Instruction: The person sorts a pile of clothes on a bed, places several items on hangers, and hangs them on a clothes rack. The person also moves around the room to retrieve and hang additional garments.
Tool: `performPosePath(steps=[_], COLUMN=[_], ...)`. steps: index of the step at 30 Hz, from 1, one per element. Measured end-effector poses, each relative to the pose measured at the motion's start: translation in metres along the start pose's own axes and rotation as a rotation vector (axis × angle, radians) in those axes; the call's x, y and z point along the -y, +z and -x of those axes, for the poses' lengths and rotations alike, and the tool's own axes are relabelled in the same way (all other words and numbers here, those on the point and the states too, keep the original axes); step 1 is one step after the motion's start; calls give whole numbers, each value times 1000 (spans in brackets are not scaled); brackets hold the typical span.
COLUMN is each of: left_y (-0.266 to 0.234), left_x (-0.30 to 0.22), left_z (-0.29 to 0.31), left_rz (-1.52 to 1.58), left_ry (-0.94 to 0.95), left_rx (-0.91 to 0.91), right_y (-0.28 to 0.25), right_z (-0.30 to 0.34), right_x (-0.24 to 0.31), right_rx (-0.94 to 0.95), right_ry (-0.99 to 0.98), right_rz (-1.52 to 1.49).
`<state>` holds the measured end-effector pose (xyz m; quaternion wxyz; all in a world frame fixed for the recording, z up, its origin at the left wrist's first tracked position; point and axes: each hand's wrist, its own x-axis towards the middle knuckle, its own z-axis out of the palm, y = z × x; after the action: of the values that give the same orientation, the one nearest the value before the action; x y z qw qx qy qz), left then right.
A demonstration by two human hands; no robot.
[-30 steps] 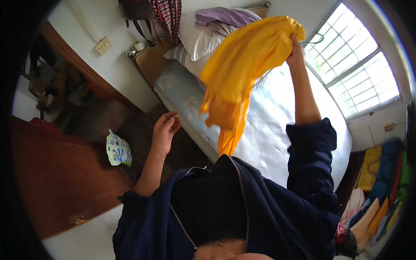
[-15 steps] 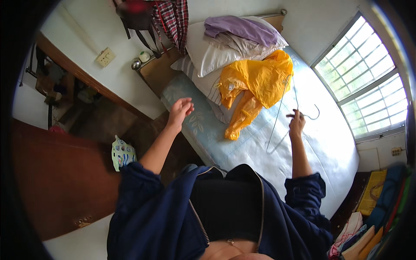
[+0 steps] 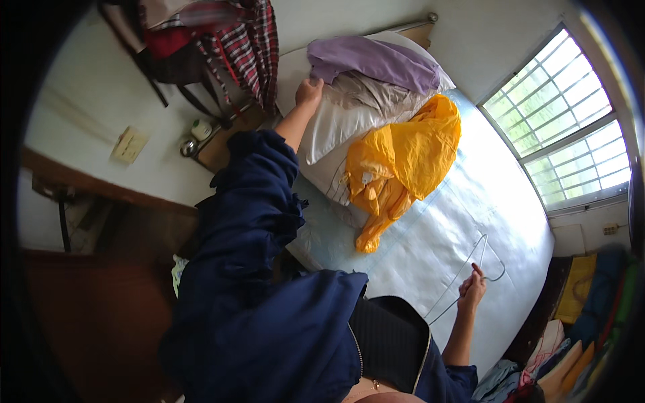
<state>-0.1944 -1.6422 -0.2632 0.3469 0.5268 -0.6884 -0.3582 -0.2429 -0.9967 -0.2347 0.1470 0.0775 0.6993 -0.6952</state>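
Note:
At the head of the bed, my left hand (image 3: 309, 94) is closed on the near left end of a purple garment (image 3: 376, 60). That garment lies over a greyish-beige cloth (image 3: 373, 94) on a white pillow (image 3: 329, 127). A thin wire clothes hanger (image 3: 502, 270) is gripped in my right hand (image 3: 472, 289), low over the right side of the bed, with its hook pointing right. Between the hands, a crumpled yellow garment (image 3: 410, 158) rests on the bed against the pillows.
The bed (image 3: 396, 289) has a pale blue, shiny cover. A barred window (image 3: 557, 107) is on the right. Folded cloths (image 3: 564, 363) stand at the lower right. A plaid shirt (image 3: 259, 54) and a bag hang on the wall at upper left, above the bedpost (image 3: 189, 147).
My left hand has reached forward from beside the bed and taken hold of the purple garment. My right hand has drawn back toward me with the hanger. The view has shifted.

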Motion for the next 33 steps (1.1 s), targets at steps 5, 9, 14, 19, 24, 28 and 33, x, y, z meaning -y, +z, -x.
performPosePath(steps=[5,9,14,19,24,28,33], left_y=[60,89,85,-115,-217,-201,-41], left_x=[-23,16,-56,-174,-227,-227,-180], left_z=[-76,-139,-116,-63,-1,-25,-92], left_rz=[77,496,1377,1373,1564,1329,760], left_ry=[-204,-279,-478,-121,-4,436,397], left_rx=[40,213,636,959,1261,1018,450], right_y=[90,186,258,277,267,252,237], right_z=[39,40,27,28,31,36,42], right_x=[-9,7,11,19,20,20,12], right_rx=[-9,139,223,252,169,104,70], right_ry=[66,134,52,55,88,89,127], right_rz=[32,88,48,-17,-118,-162,-149])
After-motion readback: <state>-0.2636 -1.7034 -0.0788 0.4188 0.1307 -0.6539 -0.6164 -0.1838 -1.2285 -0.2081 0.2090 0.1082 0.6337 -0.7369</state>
